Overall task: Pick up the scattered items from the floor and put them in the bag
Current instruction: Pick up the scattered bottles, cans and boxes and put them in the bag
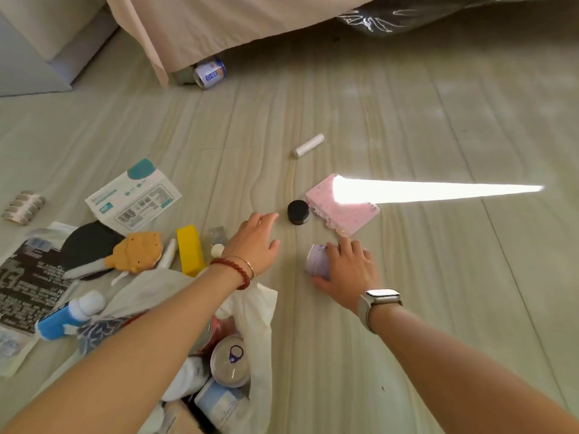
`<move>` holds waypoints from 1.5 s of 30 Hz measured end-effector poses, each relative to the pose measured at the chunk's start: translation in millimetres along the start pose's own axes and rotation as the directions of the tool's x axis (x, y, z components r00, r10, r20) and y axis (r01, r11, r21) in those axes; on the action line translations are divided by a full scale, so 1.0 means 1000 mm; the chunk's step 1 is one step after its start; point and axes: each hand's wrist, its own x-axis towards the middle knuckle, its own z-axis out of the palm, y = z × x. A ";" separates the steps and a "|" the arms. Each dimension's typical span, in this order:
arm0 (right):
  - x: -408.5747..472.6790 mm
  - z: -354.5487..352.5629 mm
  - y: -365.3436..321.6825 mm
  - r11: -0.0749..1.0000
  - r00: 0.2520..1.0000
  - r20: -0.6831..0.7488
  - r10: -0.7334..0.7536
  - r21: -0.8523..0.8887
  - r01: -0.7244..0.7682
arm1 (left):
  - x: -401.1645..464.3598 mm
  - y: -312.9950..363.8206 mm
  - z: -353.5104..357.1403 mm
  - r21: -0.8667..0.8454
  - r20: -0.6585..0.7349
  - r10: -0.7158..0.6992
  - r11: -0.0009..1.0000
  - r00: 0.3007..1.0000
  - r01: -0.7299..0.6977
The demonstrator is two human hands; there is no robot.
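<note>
Right hand [347, 267] clamped over small lilac can [317, 261] on floor [438, 308], fingers curled round it for lifting. Left hand [255, 242] extended toward black jar [298, 212], fingers straight, slightly apart, not touching. White bag [260, 311] open near lower edge, part filled, within reach of both.

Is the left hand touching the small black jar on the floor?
Apart. The head view shows bare floor between the left hand fingertips and the small black jar.
</note>
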 end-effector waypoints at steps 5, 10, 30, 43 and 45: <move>-0.005 0.019 0.002 0.980 0.988 -0.092 0.121 0.167 -0.104 | 0.055 0.021 0.024 0.088 0.142 -0.022 0.996 0.990 0.010; -0.002 0.017 0.002 0.974 0.985 -0.061 0.159 0.170 -0.147 | 0.081 0.027 0.036 0.210 0.166 0.036 0.975 0.986 -0.071; -0.042 0.002 -0.023 0.677 0.889 0.057 0.453 0.627 -0.385 | -0.102 -0.022 -0.075 -0.193 -0.140 0.238 0.946 0.961 -0.262; -0.152 -0.020 -0.171 0.690 0.952 -0.026 -0.306 0.683 0.240 | -0.230 -0.141 -0.037 0.038 -0.100 0.023 0.999 0.995 -0.020; -0.161 -0.004 -0.184 0.772 0.903 0.010 -0.430 0.522 0.362 | -0.238 -0.153 -0.037 0.132 -0.056 0.028 0.991 0.998 -0.020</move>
